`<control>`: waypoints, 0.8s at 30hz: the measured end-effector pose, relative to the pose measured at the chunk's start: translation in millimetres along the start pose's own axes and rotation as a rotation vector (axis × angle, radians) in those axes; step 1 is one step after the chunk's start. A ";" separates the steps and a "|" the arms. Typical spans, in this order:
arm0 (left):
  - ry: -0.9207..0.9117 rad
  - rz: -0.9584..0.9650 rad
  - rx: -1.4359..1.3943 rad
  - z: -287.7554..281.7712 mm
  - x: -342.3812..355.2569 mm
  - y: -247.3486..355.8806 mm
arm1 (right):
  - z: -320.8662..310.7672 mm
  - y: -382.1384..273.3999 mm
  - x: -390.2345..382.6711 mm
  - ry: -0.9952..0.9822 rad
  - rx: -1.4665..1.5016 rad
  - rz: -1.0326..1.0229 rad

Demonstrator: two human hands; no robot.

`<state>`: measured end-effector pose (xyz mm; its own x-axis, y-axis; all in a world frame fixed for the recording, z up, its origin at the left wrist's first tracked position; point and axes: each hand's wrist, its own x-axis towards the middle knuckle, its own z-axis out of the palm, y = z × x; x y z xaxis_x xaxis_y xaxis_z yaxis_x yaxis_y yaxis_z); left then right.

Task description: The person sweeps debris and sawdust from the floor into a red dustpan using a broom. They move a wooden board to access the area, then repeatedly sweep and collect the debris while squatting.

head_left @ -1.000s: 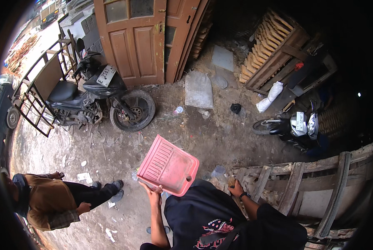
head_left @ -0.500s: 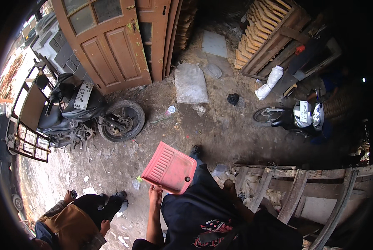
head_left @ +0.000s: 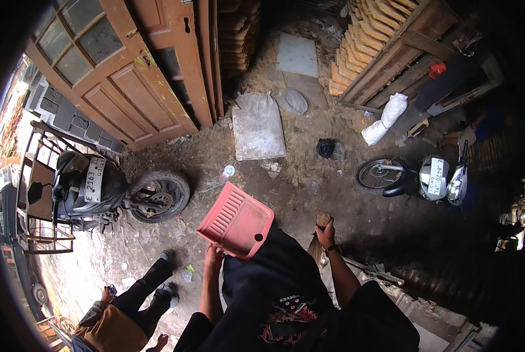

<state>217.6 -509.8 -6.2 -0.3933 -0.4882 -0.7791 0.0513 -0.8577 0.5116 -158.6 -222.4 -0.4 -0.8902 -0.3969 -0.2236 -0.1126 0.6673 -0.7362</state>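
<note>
My left hand (head_left: 214, 251) is closed on the near edge of a shallow pink plastic tray (head_left: 236, 222), tilted up in front of my dark shirt. The tray has a row of ribs at its left and a dark round hole near its lower right corner. Out to the right, my right hand (head_left: 326, 233) is wrapped round the upper part of a stick broom (head_left: 323, 220). The cut tan ends of its sticks poke up above the fingers, and its thin bristles hang down beside my hand, partly hidden.
Motorbikes stand at the left (head_left: 98, 188) and right (head_left: 432, 176). Brown panelled doors (head_left: 122, 76) lean at the back left. A flat whitish sack (head_left: 258, 126) and a black plastic bag (head_left: 327, 148) lie on the dirt floor. Another person (head_left: 113, 322) stands at the lower left.
My right hand has come up and forward from beside the wooden frame, with the broom now plainly in view. The tray stays in my left hand. The view has shifted, and the other person's legs have moved.
</note>
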 end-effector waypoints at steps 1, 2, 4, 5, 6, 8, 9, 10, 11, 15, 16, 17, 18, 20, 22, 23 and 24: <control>0.020 0.007 0.039 16.3 6.0 7.3 | -5.3 -5.7 21.2 0.009 0.031 -0.017; 0.040 0.012 0.079 32.9 12.3 13.3 | -9.1 -11.4 41.8 0.019 0.062 -0.034; 0.046 -0.004 -0.012 74.0 23.0 30.4 | -12.9 -19.0 80.0 0.057 0.105 -0.030; 0.021 -0.004 -0.040 78.6 40.2 28.6 | -10.7 -15.2 95.1 0.053 0.083 -0.046; -0.004 -0.005 -0.069 88.9 53.0 31.4 | -8.7 -14.2 108.7 0.050 0.061 -0.062; -0.008 -0.004 -0.109 117.7 73.9 40.1 | -4.8 -12.7 130.9 0.020 0.126 -0.051; -0.011 -0.004 -0.129 132.5 85.9 45.1 | -2.9 -12.0 139.8 0.008 0.157 -0.045; -0.013 0.014 -0.131 144.4 97.7 50.2 | 2.9 -4.7 147.6 -0.012 0.175 -0.018; -0.032 0.023 -0.131 163.4 117.1 53.8 | 5.9 11.2 156.6 -0.013 0.186 0.011; 0.050 0.000 -0.169 224.9 199.4 66.1 | 5.0 -3.0 193.4 -0.031 -0.147 0.079; 0.051 0.011 -0.161 223.6 230.6 67.7 | 5.2 -15.8 207.3 -0.041 -0.173 0.099; 0.053 0.022 -0.152 223.0 260.8 69.7 | 5.5 -28.8 228.6 -0.042 -0.188 0.110; 0.048 0.038 -0.146 217.1 296.1 69.7 | 4.9 -35.8 249.3 -0.032 -0.163 0.118; -0.003 0.270 0.409 228.2 335.6 83.1 | 6.5 -52.0 292.0 -0.017 -0.126 0.141; -0.065 0.225 0.429 348.8 372.4 104.2 | -25.2 -40.7 344.8 0.144 -0.144 0.190; -0.010 -0.001 -0.086 388.3 385.4 122.1 | -31.4 -43.4 372.9 0.189 -0.135 0.200; -0.058 0.013 -0.128 416.0 395.5 140.3 | -36.9 -47.6 399.5 0.227 -0.111 0.210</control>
<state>-312.7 -756.1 -91.8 -0.4439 -0.4922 -0.7488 0.1719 -0.8669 0.4679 -525.2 -389.4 -31.2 -0.9733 -0.1011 -0.2060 0.0476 0.7892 -0.6123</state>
